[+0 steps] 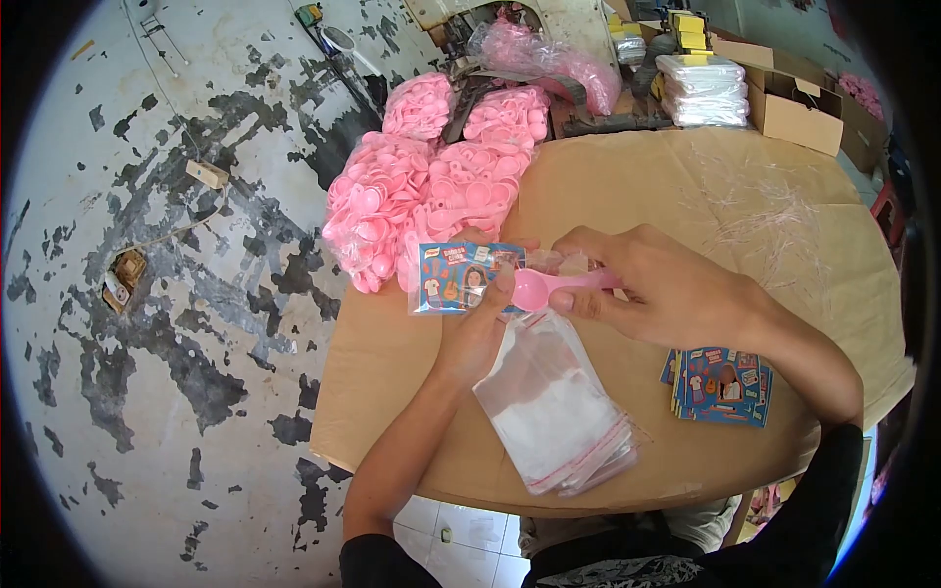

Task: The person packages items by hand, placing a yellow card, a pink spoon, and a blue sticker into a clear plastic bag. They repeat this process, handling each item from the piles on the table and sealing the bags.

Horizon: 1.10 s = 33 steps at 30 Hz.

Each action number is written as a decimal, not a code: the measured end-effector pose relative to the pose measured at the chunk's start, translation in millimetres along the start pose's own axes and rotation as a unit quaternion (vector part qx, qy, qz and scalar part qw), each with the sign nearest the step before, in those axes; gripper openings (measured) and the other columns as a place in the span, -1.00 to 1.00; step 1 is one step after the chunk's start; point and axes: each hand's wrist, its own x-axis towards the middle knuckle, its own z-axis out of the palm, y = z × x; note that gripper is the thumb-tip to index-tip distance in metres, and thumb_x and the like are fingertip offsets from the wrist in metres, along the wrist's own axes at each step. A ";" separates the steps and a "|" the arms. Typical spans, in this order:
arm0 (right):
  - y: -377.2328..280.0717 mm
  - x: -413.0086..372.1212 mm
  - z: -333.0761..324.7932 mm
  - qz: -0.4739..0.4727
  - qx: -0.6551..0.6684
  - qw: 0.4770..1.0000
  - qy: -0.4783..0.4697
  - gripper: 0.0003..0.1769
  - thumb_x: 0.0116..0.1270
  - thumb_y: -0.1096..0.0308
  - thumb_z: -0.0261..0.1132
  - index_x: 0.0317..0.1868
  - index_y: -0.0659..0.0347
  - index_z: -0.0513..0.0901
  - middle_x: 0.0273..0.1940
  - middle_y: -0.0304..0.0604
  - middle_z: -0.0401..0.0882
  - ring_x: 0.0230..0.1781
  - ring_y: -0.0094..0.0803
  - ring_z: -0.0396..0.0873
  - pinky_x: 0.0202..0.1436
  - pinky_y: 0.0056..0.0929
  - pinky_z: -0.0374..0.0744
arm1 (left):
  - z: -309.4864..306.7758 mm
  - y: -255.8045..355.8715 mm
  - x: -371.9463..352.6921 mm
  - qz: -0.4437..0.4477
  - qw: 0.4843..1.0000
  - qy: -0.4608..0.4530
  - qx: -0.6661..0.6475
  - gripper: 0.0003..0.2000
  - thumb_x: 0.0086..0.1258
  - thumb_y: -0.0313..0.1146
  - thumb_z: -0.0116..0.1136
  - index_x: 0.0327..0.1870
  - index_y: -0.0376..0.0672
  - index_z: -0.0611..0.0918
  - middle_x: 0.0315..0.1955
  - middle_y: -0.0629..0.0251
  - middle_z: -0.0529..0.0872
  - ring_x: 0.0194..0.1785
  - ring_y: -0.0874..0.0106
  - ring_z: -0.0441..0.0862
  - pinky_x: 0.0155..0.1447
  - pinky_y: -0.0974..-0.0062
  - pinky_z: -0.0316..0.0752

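My left hand (472,338) is closed on a blue printed card (441,279) in a clear plastic sleeve, with the thumb in front and fingers partly hidden behind. A pink plastic spoon (532,290) is pinched in my right hand (676,279) by its handle. The bowl of the spoon overlaps the card's right end, beside my left thumb. Clear plastic shows above the spoon, near my right fingertips. Just below both hands lies a fanned stack of clear plastic sleeves (559,412). Under my right forearm is a pile of similar blue cards (723,387).
Bulging clear bags of pink spoons (377,196) sit along the left edge of the brown-covered table (627,196). Thin clear strips (774,211) are scattered at right. Behind them are packs of clear sleeves (701,93) and an open cardboard box (799,113). A peeling wall (196,323) fills the left.
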 end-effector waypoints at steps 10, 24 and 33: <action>4.9 -1.6 14.6 -0.029 0.051 0.997 0.057 -0.60 0.44 0.06 0.23 -0.22 0.31 0.50 -0.61 0.11 0.52 -0.62 -0.07 0.55 -0.49 -0.22 0.45 | -1.7 -4.6 -1.2 0.012 0.999 0.020 0.038 -0.58 0.46 -0.28 0.20 0.18 -0.02 0.24 0.06 0.14 0.56 0.08 0.38 0.60 0.06 0.35 0.62; -7.5 -10.0 -23.6 -0.129 -0.079 0.950 0.273 -0.90 0.38 0.45 0.26 -0.30 0.29 0.58 -0.62 -0.37 0.48 -0.66 -0.71 0.28 -0.57 -0.61 0.27 | -23.5 5.1 12.3 0.019 0.974 0.197 0.108 -0.55 0.57 -0.04 -0.05 0.25 -0.21 0.39 0.15 0.16 0.52 0.27 0.30 0.46 0.32 0.21 0.35; 3.2 -7.6 -5.4 -0.066 0.004 0.989 0.131 -0.84 0.34 0.38 0.30 -0.35 0.30 0.68 -0.52 -0.13 0.61 -0.59 -0.45 0.53 -0.51 -0.46 0.45 | 62.2 5.3 -28.9 0.061 0.885 -0.158 0.434 -0.44 0.35 -0.31 0.27 0.29 -0.37 0.34 0.15 0.05 0.51 0.21 0.26 0.49 0.19 0.31 0.41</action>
